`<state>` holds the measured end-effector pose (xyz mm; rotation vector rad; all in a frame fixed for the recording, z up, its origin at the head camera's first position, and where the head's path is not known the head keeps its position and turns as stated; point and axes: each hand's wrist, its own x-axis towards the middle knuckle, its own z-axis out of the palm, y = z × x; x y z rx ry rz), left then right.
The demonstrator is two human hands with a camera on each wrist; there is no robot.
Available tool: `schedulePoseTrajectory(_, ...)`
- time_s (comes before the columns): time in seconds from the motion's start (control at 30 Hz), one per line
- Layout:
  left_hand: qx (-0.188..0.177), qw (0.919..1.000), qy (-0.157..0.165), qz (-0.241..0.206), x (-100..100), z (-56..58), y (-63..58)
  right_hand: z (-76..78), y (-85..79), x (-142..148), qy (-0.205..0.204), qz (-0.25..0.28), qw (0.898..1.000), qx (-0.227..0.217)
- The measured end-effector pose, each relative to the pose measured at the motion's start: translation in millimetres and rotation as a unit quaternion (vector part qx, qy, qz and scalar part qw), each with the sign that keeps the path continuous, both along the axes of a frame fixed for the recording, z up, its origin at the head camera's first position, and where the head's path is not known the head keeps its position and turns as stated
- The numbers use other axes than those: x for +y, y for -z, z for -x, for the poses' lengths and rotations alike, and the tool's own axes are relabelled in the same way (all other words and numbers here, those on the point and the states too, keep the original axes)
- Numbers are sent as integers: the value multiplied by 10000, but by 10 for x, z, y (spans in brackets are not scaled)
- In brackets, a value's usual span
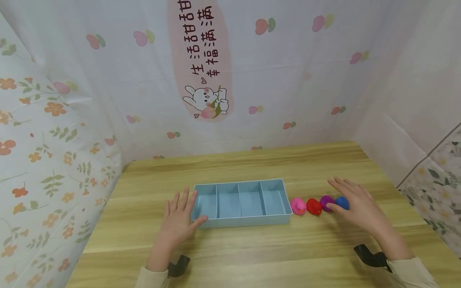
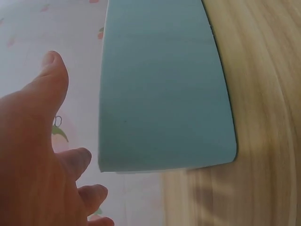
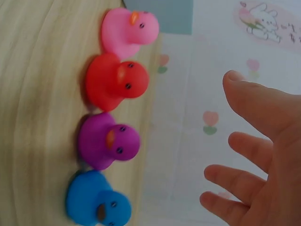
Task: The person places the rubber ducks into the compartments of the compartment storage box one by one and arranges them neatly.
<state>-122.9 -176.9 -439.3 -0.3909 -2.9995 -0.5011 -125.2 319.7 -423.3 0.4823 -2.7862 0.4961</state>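
Note:
A light blue tray (image 1: 245, 221) with a row of divided compartments lies on the wooden table. My left hand (image 1: 179, 220) is at the tray's left end, fingers spread and holding nothing. In the left wrist view the tray's side wall (image 2: 164, 94) stands beside the thumb. Right of the tray, rubber ducks sit in a row: pink (image 3: 124, 33), red (image 3: 113, 82), purple (image 3: 106, 141) and blue (image 3: 96, 200). My right hand (image 1: 360, 206) hovers by the blue and purple ducks with its fingers extended, partly covering them in the head view.
The table (image 1: 252, 256) has a wood-grain top. A printed white curtain (image 1: 144, 80) hangs behind it, and more cloth closes off the left and right sides. Dark wrist mounts (image 1: 179, 266) sit below both hands.

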Motion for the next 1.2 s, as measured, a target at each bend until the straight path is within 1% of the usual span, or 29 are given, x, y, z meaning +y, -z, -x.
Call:
schedulePoseTrajectory(0.07,-28,10000,17,54,4,6,20,-5,19,34,0,61,10000,16)
schedulePoseTrajectory(0.3,49,9998,70,-190,34,6,126,-5,139,163,8,275,9996,43)
schedulePoseTrajectory(0.43,146,9996,60,-241,39,1,149,-23,191,211,115,450,9988,-135)
schedulePoseTrajectory(0.53,152,9993,78,-340,41,3,159,-43,217,236,213,536,9980,-261)
schedulePoseTrajectory(0.77,143,9987,104,-472,43,6,188,-57,279,287,343,711,9961,-403)
schedulePoseTrajectory(0.97,154,9983,110,-543,30,7,213,-25,383,378,470,882,9924,-725)
schedulePoseTrajectory(1.2,127,9982,71,-575,34,22,236,-5,500,512,573,1015,9894,-861)
